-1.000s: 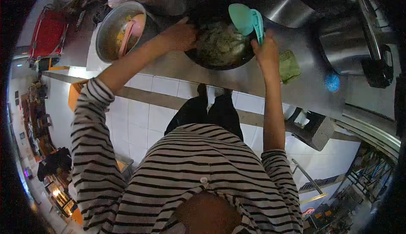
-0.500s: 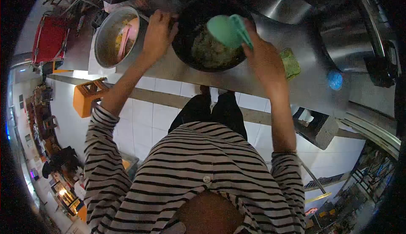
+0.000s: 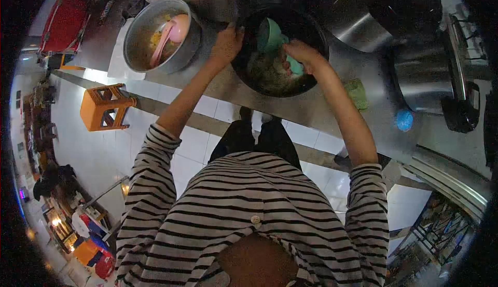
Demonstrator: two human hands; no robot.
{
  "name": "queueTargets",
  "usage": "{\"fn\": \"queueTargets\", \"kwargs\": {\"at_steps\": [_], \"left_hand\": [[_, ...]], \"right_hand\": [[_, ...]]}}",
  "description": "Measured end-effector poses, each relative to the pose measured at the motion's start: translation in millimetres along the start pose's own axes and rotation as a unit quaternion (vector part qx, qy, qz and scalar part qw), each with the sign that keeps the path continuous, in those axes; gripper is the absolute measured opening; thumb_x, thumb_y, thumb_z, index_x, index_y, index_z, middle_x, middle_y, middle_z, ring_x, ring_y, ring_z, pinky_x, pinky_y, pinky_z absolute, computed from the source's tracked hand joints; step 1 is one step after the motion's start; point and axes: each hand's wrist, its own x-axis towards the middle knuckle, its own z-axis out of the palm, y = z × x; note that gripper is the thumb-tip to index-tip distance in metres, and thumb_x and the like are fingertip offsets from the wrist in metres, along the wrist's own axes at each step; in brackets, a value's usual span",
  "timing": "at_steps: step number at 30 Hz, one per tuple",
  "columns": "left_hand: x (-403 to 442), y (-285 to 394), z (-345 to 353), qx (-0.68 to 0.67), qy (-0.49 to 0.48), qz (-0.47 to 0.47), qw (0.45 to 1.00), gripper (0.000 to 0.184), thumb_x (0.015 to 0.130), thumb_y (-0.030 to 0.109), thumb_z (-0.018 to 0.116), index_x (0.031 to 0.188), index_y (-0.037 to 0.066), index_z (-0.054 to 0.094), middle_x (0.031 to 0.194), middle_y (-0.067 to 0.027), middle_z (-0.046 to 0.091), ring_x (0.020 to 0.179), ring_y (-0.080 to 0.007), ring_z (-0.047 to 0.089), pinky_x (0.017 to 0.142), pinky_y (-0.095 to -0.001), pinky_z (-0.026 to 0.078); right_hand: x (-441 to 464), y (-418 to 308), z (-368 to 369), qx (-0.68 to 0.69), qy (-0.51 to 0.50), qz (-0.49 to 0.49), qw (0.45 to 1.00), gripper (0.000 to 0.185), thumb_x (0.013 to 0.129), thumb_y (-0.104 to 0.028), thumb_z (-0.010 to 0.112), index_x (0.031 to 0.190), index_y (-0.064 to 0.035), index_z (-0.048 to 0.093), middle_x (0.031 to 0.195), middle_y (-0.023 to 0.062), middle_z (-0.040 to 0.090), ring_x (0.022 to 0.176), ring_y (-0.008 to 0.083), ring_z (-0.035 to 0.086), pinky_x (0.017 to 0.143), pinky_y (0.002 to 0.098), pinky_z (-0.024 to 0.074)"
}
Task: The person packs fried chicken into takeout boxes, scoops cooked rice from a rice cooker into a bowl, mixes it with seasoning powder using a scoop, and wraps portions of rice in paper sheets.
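Observation:
My right hand (image 3: 305,56) is closed round the handle of a green ladle (image 3: 271,37), held inside a black pan (image 3: 324,48). Pale, wet-looking food (image 3: 267,71) lies in the pan near the ladle. At the pan's left rim is my left hand (image 3: 227,43), its fingers closed against the edge. Further left stands a metal pot (image 3: 194,40) with a pink ladle (image 3: 165,40) resting over yellowish food.
A green sponge or cloth (image 3: 356,94) and a blue ball-like item (image 3: 404,120) lie on the steel counter (image 3: 376,115) at the right. Large metal pots (image 3: 423,77) stand beyond them. An orange stool (image 3: 98,109) is on the floor at the left.
The green ladle has swung from the pan's right side down into it, with my right hand moving left over the pan. My left hand left the rim and is back at it.

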Motion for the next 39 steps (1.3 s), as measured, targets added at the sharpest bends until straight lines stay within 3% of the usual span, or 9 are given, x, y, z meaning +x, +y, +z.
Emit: {"fn": "queueTargets", "kwargs": {"at_steps": [11, 14, 19, 24, 26, 29, 31, 33, 39], "left_hand": [[-37, 5, 24, -0.192, 0.047, -0.081, 0.977, 0.046, 0.086, 0.041, 0.042, 0.093, -0.004, 0.052, 0.077, -0.0279, 0.055, 0.074, -0.0407, 0.056, 0.065, -0.0454, 0.041], [-16, -8, -8, -0.142, -0.286, -0.271, 0.908, 0.063, 0.085, 0.054, 0.032, 0.104, -0.004, 0.05, 0.093, -0.0276, 0.054, 0.085, -0.0363, 0.056, 0.075, -0.0433, 0.04], [-37, 40, -34, -0.384, -0.093, -0.325, 0.859, 0.074, 0.081, 0.062, 0.029, 0.122, 0.002, 0.041, 0.116, -0.0189, 0.047, 0.1, -0.0277, 0.048, 0.087, -0.0392, 0.034], [-110, 44, -55, -0.372, -0.023, -0.231, 0.899, 0.05, 0.087, 0.047, 0.035, 0.112, 0.004, 0.046, 0.105, -0.0105, 0.052, 0.088, -0.022, 0.054, 0.076, -0.0363, 0.046], [-160, 42, -26, -0.475, -0.023, -0.267, 0.839, 0.044, 0.088, 0.043, 0.034, 0.109, 0.006, 0.044, 0.098, -0.0085, 0.053, 0.082, -0.0212, 0.055, 0.069, -0.0343, 0.049], [-181, 40, -4, -0.563, -0.094, -0.377, 0.73, 0.047, 0.088, 0.045, 0.033, 0.113, 0.006, 0.042, 0.101, -0.0094, 0.053, 0.085, -0.0213, 0.055, 0.071, -0.0356, 0.048], [-196, 37, -1, -0.608, -0.127, -0.458, 0.636, 0.049, 0.088, 0.046, 0.033, 0.116, 0.007, 0.04, 0.102, -0.0099, 0.053, 0.086, -0.0213, 0.055, 0.073, -0.0365, 0.047], [-179, 37, -19, -0.537, -0.028, -0.427, 0.727, 0.053, 0.088, 0.048, 0.031, 0.122, 0.008, 0.035, 0.108, -0.0105, 0.05, 0.093, -0.0215, 0.052, 0.079, -0.0373, 0.044], [-93, 24, -49, -0.493, 0.107, -0.262, 0.823, 0.068, 0.087, 0.054, 0.025, 0.134, 0.006, 0.02, 0.129, -0.0129, 0.035, 0.118, -0.024, 0.035, 0.098, -0.0372, 0.026]], "right_hand": [[8, 44, 42, 0.14, 0.03, 0.037, 0.989, 0.02, 0.089, -0.023, 0.038, 0.095, -0.0054, 0.045, 0.074, 0.0081, 0.05, 0.05, 0.0171, 0.049, 0.037, 0.0289, 0.0447], [7, 51, 40, 0.176, -0.004, 0.044, 0.983, 0.018, 0.089, -0.022, 0.04, 0.096, -0.0061, 0.044, 0.071, 0.0073, 0.048, 0.05, 0.0149, 0.048, 0.035, 0.0272, 0.0412], [-19, 23, 35, 0.273, -0.026, 0.154, 0.949, 0.022, 0.087, -0.02, 0.045, 0.104, -0.007, 0.04, 0.069, 0.0055, 0.045, 0.049, 0.0124, 0.046, 0.034, 0.0271, 0.037], [-93, 2, 87, -0.047, 0.018, -0.187, 0.981, 0.046, 0.085, -0.019, 0.048, 0.125, -0.0098, 0.028, 0.077, 0.0133, 0.058, 0.055, 0.0263, 0.056, 0.052, 0.0394, 0.0449], [-120, -35, 147, -0.326, 0.037, -0.297, 0.897, 0.06, 0.082, -0.016, 0.049, 0.133, -0.0105, 0.017, 0.084, 0.0249, 0.058, 0.065, 0.0365, 0.058, 0.064, 0.0421, 0.0449], [-125, -49, 151, -0.379, 0.008, -0.239, 0.894, 0.061, 0.08, -0.014, 0.048, 0.132, -0.009, 0.018, 0.081, 0.0305, 0.054, 0.068, 0.0404, 0.056, 0.068, 0.0448, 0.0435], [-117, -39, 128, -0.262, 0.191, -0.367, 0.872, 0.053, 0.081, -0.014, 0.047, 0.128, -0.0063, 0.024, 0.074, 0.0258, 0.056, 0.063, 0.0331, 0.059, 0.058, 0.044, 0.0456], [-128, -64, 88, -0.144, 0.153, -0.065, 0.975, 0.044, 0.083, -0.015, 0.044, 0.124, -0.0039, 0.029, 0.069, 0.017, 0.054, 0.056, 0.0229, 0.058, 0.045, 0.0381, 0.0461], [-45, -19, 70, 0.123, 0.026, 0.062, 0.99, 0.023, 0.087, -0.024, 0.046, 0.1, -0.0061, 0.041, 0.071, 0.005, 0.047, 0.048, 0.0137, 0.047, 0.04, 0.03, 0.0458]]}}
